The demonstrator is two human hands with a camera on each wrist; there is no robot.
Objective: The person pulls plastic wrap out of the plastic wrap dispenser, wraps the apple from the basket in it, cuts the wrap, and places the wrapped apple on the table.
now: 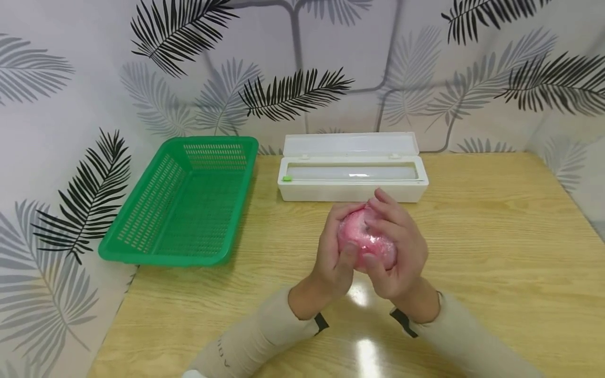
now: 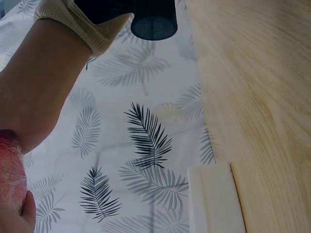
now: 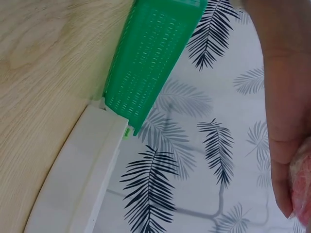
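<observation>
Both hands cup a round pink-red ball-shaped thing (image 1: 368,239), wrapped in shiny clear film, above the table's middle. My left hand (image 1: 331,257) grips its left side, the thumb pressed on the near face. From the right, my right hand (image 1: 404,244) curls round it, with fingers over the top and the thumb low on the front. Wrinkled film over the pink thing (image 2: 10,174) shows at the edge of the left wrist view. Just beyond the hands stands a white cling film dispenser (image 1: 352,191), lid raised and a film roll inside.
A green slotted plastic basket (image 1: 227,226) stands at the left of the wooden table (image 1: 496,236). Behind the table hangs a leaf-patterned cloth (image 1: 340,52), which also covers the left side. The dispenser's raised lid (image 1: 350,144) is close to that cloth.
</observation>
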